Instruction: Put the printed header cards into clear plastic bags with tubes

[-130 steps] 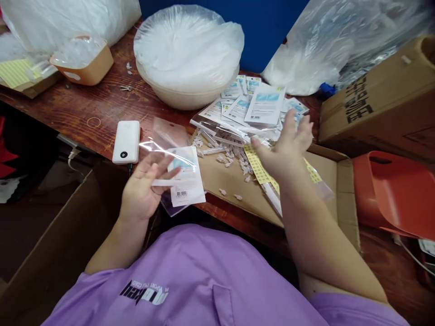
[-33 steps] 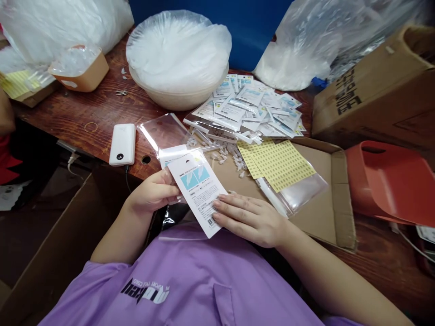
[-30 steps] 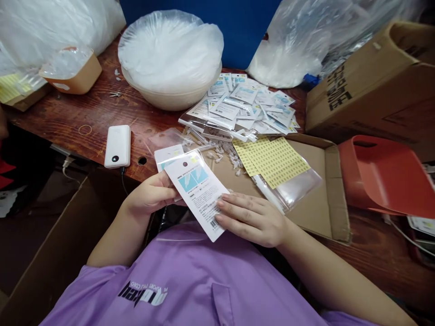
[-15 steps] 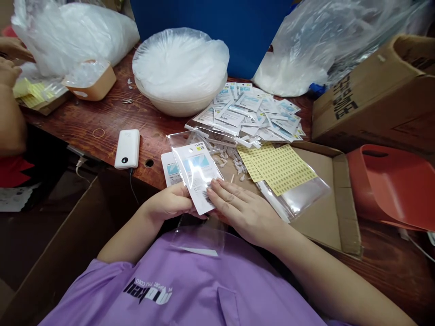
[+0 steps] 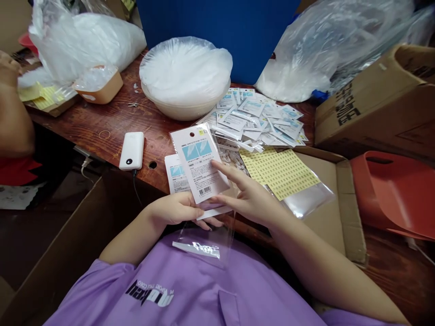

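In my left hand, thumb over the lower end, is a printed header card in a clear plastic bag. The card has a hang hole, two blue pictures and a barcode. Behind it, further printed cards stick out on the left. My right hand has its fingers spread, the index finger touching the card's right edge and the thumb near its lower corner. Another clear bag with a white strip hangs below my left hand, in front of the purple shirt.
A pile of bagged cards lies behind my hands, beside a plastic-lined bowl. Yellow sticker sheets rest in a cardboard tray. A power bank lies left. A red bin stands right. Another person's arm is at far left.
My right hand has lifted from lying flat on the card to spread fingers at its right edge. The bagged card has risen and tilted upright slightly. The view has shifted a little.
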`<state>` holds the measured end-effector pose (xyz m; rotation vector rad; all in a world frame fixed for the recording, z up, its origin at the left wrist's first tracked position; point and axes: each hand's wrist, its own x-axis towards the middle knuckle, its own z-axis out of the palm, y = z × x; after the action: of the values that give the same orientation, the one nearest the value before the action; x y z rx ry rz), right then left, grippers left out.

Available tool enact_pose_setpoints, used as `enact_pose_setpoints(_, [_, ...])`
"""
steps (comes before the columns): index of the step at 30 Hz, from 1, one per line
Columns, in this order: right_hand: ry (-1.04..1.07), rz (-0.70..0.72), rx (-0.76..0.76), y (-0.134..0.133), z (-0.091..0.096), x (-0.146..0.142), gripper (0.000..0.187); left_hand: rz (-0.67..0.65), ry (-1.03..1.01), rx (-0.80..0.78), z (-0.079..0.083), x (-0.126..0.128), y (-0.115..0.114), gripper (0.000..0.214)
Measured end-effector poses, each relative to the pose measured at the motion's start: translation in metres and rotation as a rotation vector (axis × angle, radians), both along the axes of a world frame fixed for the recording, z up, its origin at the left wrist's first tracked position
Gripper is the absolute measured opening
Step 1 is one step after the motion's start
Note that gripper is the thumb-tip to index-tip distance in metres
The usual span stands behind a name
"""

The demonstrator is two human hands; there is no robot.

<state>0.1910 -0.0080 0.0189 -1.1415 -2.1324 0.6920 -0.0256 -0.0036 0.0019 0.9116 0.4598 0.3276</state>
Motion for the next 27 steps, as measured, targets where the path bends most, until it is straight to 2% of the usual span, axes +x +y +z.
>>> enact_pose_setpoints(4, [0.180,-0.099,0.040,0.005,-0.007,-0.003,0.057,0.044,-0.028,-0.034,0.002,0.001,0.003,0.051])
enact_pose_setpoints(8, [0.313,-0.289,0.038,0.044,-0.015,0.016,0.061,0.185,-0.015,-0.027,0.009,-0.005,0.002,0.064])
enact_pose_setpoints(11, [0.166,-0.361,0.031,0.084,-0.017,0.039,0.070,0.371,0.055,0.030,0.017,-0.017,-0.002,0.070])
enact_pose_setpoints(14, [-0.106,-0.415,0.119,0.092,-0.016,0.036,0.072,0.607,0.140,0.121,0.024,-0.035,-0.006,0.090])
enact_pose_setpoints(16, [-0.271,-0.303,0.173,0.073,-0.016,0.013,0.070,0.758,0.185,0.185,0.028,-0.048,-0.007,0.105])
enact_pose_setpoints(17, [-0.348,-0.151,0.198,0.059,-0.017,-0.002,0.066,0.828,0.200,0.209,0.029,-0.055,-0.006,0.109])
enact_pose_setpoints(18, [-0.425,0.046,0.227,0.045,-0.020,-0.018,0.068,0.898,0.210,0.226,0.030,-0.061,-0.006,0.112])
enact_pose_setpoints(19, [-0.497,0.185,0.267,0.031,-0.023,-0.032,0.071,0.964,0.215,0.235,0.030,-0.066,-0.006,0.114])
enact_pose_setpoints(20, [-0.560,0.241,0.311,0.019,-0.027,-0.045,0.065,1.016,0.217,0.236,0.030,-0.071,-0.005,0.114])
enact_pose_setpoints(21, [-0.611,0.280,0.363,0.009,-0.031,-0.054,0.057,1.054,0.212,0.233,0.030,-0.074,-0.004,0.113])
enact_pose_setpoints(23, [-0.673,0.271,0.478,-0.001,-0.038,-0.063,0.043,1.092,0.195,0.219,0.028,-0.077,-0.003,0.101])
enact_pose_setpoints(27, [-0.649,0.244,0.644,-0.003,-0.042,-0.058,0.035,1.138,0.170,0.149,0.022,-0.079,0.002,0.046])
